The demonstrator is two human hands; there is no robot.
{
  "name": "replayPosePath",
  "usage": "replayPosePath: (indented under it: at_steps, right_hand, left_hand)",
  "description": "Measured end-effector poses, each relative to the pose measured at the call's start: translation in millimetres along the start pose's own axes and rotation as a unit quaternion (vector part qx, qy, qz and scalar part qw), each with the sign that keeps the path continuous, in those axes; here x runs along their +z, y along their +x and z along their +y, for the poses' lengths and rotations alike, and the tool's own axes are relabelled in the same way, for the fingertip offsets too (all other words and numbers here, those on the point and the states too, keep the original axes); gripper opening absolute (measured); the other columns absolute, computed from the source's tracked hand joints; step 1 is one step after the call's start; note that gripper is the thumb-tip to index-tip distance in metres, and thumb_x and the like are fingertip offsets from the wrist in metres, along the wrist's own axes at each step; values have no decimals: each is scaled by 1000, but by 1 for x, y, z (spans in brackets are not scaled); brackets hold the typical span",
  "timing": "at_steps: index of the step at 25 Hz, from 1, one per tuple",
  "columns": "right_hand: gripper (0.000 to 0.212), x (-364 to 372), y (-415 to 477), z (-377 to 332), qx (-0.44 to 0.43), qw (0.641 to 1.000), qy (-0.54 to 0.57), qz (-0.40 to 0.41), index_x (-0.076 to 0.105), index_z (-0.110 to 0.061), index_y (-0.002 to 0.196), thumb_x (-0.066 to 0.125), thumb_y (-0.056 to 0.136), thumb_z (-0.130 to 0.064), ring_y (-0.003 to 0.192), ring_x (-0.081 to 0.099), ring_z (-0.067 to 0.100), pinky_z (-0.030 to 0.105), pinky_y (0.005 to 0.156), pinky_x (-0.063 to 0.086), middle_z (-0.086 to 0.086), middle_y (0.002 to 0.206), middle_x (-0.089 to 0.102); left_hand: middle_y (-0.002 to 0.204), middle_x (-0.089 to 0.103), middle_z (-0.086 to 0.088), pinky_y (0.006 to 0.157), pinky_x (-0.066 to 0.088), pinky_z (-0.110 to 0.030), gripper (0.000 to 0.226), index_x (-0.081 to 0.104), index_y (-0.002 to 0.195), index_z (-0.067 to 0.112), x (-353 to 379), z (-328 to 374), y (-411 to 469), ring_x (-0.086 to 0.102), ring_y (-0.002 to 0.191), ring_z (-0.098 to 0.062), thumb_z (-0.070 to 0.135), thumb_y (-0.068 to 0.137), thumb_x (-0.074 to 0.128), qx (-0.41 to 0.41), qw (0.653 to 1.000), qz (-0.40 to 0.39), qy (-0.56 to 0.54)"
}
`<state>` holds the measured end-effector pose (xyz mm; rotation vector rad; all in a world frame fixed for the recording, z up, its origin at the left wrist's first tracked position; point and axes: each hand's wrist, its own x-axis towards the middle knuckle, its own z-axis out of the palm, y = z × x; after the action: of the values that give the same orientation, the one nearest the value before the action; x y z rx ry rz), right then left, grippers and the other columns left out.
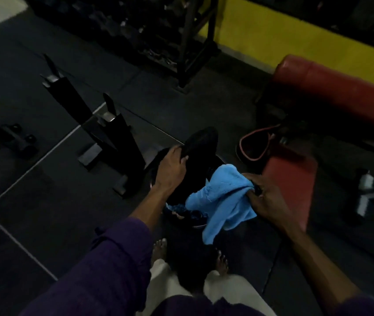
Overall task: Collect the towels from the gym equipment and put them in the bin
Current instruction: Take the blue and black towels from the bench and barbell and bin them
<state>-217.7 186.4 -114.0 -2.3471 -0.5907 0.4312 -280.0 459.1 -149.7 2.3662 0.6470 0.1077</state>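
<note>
A light blue towel (223,197) hangs from my right hand (268,199), which grips it at its upper right corner. The towel droops over the right side of a dark bin (195,221) on the floor in front of my feet. My left hand (172,168) grips a black cloth or liner (201,142) at the bin's far left rim. Inside the bin, dark blue patterned fabric (181,212) shows under the towel. The bin's shape is mostly hidden by my hands and the cloths.
A red padded bench (332,87) stands at the right, with a red seat pad (293,179) near my right hand. Two black metal uprights (113,133) stand to the left. A dark rack (188,42) and yellow wall (272,30) lie beyond. A red-edged strap (250,147) lies on the floor.
</note>
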Motion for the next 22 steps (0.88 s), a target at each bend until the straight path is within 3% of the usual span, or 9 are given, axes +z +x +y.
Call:
replayPosePath:
  at_steps: [2,5,10,14,18,20,22]
  right_hand:
    - [34,7,1,-13,-6,999,33,17,69,-17,121,60,88,-21,108,65,4,9,86,41,1,113,71]
    - [30,27,9,-34,17,998,53,42,68,-28,114,55,88,-21,96,62,-11,3,79,43,-12,103,70]
    - [23,55,47,-58,82,992,64,70,69,-23,110,55,92,-15,93,67,8,30,82,54,-7,100,72]
    - [21,61,90,-69,125,978,118,119,69,-18,104,55,91,-11,87,68,11,28,77,55,-1,94,72]
    - [21,59,135,-70,149,960,169,165,68,-14,106,57,88,-12,85,68,13,29,74,55,0,92,71]
    - [19,66,142,-62,154,957,178,171,67,-15,104,59,88,-13,82,66,12,26,71,52,-2,89,70]
    - [18,80,138,-44,165,964,157,136,67,-11,105,63,87,-12,87,67,19,30,75,54,2,93,71]
  left_hand:
    - [140,54,-17,109,37,-37,44,55,133,2,3,-21,9,50,129,-32,30,99,51,14,996,-82,-15]
    - [128,63,-15,100,45,-40,40,58,127,6,-9,-60,20,58,120,-32,33,99,50,-12,993,-116,-16]
    - [104,68,-17,80,50,-39,27,58,105,8,-37,-100,24,63,99,-36,33,97,49,-19,991,-132,11]
    - [96,67,-17,75,49,-39,21,55,96,8,-42,-114,26,63,92,-37,28,96,51,-11,990,-142,20]
    - [106,66,-18,81,50,-43,27,56,106,5,-34,-119,24,62,99,-38,30,97,49,-19,989,-145,37]
    - [114,65,-17,86,49,-44,32,56,115,6,-27,-117,22,61,105,-36,32,98,48,-32,987,-152,44]
    - [109,66,-14,84,50,-44,27,57,111,10,-20,-113,20,61,102,-34,31,97,49,-42,987,-156,27]
